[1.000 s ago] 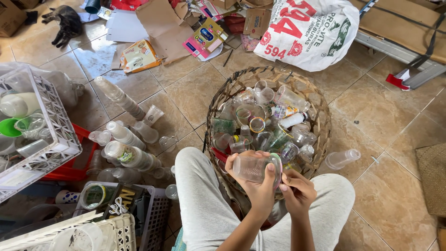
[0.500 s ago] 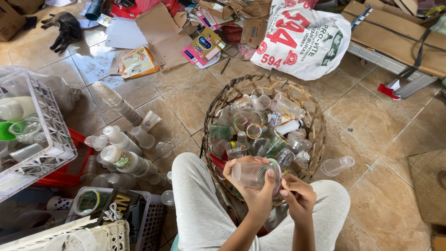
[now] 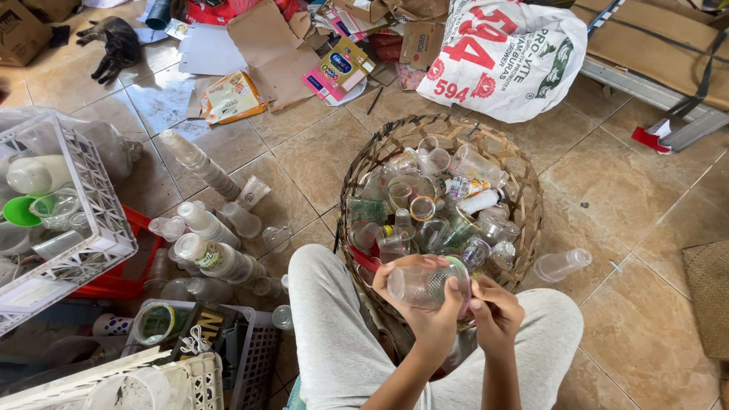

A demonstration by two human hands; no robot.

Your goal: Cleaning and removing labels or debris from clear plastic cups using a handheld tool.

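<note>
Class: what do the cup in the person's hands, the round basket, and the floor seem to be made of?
Cup: clear thin plastic, glossy; the fingers show through it.
Basket: woven cane or bamboo strips, matte brown.
Floor: glazed tan tiles, likely ceramic; grout lines and sheen.

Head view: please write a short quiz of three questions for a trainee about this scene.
1. True or false: the left hand grips a clear plastic cup lying sideways.
2. What does the right hand touch? A) the white crate B) the cup's lid end C) the white sack
3. Fill in: the woven basket on the tiled floor holds mostly clear plastic ____.

Key: 1 true; 2 B; 3 cups.
</note>
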